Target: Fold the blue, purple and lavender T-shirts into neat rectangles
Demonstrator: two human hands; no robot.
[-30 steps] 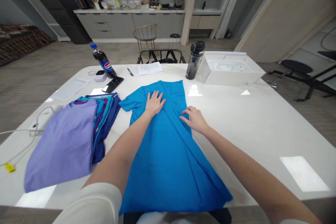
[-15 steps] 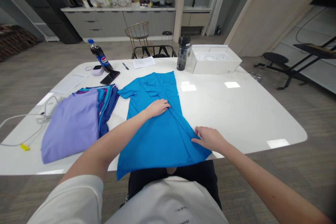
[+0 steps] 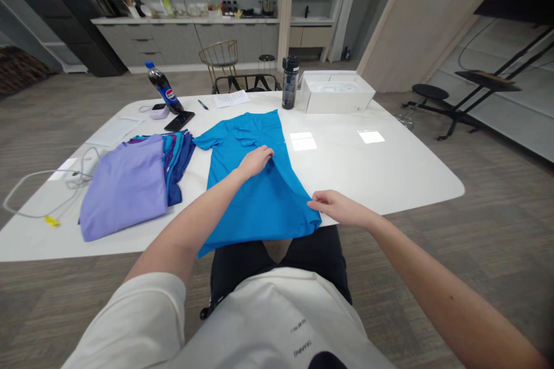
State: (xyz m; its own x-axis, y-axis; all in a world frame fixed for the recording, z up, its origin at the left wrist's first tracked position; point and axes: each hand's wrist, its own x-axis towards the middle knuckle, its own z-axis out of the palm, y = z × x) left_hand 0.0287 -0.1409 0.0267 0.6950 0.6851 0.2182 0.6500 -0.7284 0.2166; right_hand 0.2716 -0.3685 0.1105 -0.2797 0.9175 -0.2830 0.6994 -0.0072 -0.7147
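A bright blue T-shirt (image 3: 255, 196) lies lengthwise on the white table (image 3: 389, 173), its hem hanging over the near edge. My left hand (image 3: 256, 160) pinches the shirt's right side edge about halfway up, fingers curled on the cloth. My right hand (image 3: 335, 207) grips the same side edge near the hem corner, fingers closed on the fabric. The right sleeve is folded in over the chest.
A stack of folded shirts with a lilac one (image 3: 125, 184) on top lies to the left. A white cable (image 3: 47, 184), cola bottle (image 3: 163, 90), phone (image 3: 179, 121), pen, paper sheet, dark flask (image 3: 289, 82) and open white box (image 3: 336, 91) stand further back.
Both hands slid from lying flat on the shirt down to its right edge and closed on it. The camera view pulled back from the table.
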